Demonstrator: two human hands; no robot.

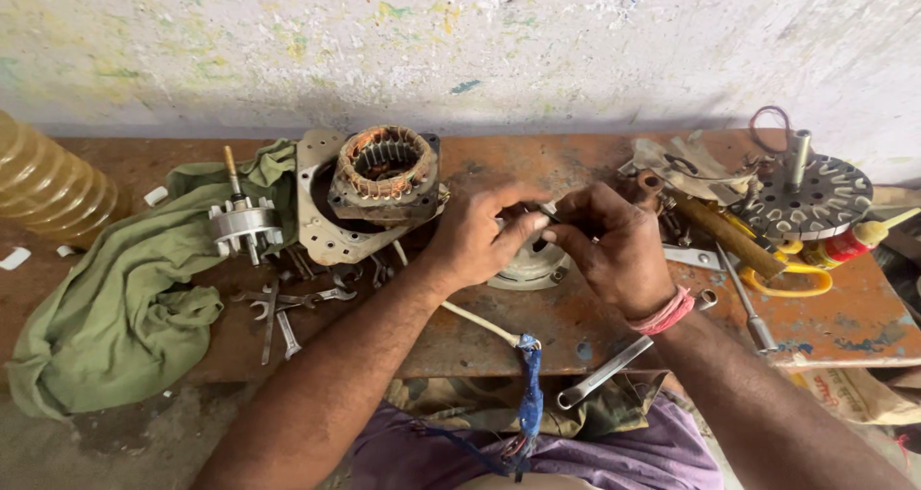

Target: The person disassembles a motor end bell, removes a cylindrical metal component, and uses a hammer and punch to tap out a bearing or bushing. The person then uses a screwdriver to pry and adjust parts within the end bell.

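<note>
Metal small part pinched by left hand (477, 235) and right hand (614, 245) fingertips, could slip onto round cover (526, 265) below.

Rusty worktop (585, 164) against a paint-flecked wall (460, 39). Far left: ribbed amber plastic container (48, 188), partly out of frame. Crumpled green cloth (115, 298) draped over the left edge, rotor with shaft (243, 223) resting on its upper part. Just right of that: copper-wound stator (386, 169) seated on a pale metal end plate (321, 212). Below the plate: loose spanners (288, 303), overlapping. Right side: round slotted disc with upright shaft (811, 195); wooden-handled tool (724, 233) beside yellow-handled scissors (782, 277); small red bottle with yellow nozzle (854, 241). Screwdriver (746, 303) near the front edge; flat spanner (606, 370) overhanging it.
</note>
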